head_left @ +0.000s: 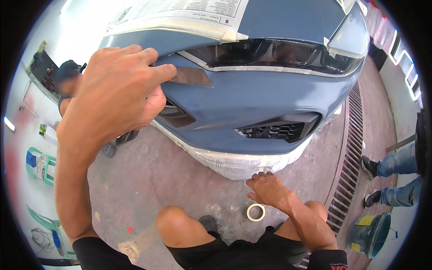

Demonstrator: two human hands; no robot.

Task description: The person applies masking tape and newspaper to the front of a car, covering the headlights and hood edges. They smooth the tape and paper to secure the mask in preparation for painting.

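Observation:
My left hand is raised at the left of the car's grey-blue front bumper, its fingers curled. A flat brown piece with a slanted end shows against the bumper right beside the fingertips. Whether they pinch it is unclear, as the grip is partly hidden. My right hand is held low before the paper-masked lower edge, fingers loosely bent, thumb apart, with nothing visible in it. A roll of masking tape lies on the floor by this hand. Above the bumper, the dark headlight has pale tape along its edge.
Newspaper is taped over the hood. A floor grate runs along the right, with a bucket beside it. A person in jeans stands there. Another person is at the left, near green chairs.

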